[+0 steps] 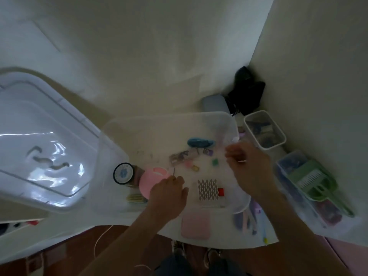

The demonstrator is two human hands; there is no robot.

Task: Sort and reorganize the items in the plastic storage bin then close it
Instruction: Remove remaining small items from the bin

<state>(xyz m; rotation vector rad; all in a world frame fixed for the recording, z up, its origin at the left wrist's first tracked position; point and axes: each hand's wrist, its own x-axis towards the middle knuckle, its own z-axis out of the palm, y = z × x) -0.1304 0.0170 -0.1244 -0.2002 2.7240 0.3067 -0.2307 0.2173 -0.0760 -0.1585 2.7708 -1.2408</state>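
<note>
So our clear plastic storage bin sits open dead ahead. Our left hand pinches a thin pin-like thing by the round pink disc; our right hand pinches something tiny, nearer the little loose clips.

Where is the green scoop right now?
In the head view, the green scoop lies far right, on a clear container, outside the storage bin.

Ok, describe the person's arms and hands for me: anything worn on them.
Both forearms are bare, with no sleeves in view. The left hand and right hand wear no gloves. No watch, bracelet or ring is visible, though the picture is dim and blurred.
</note>
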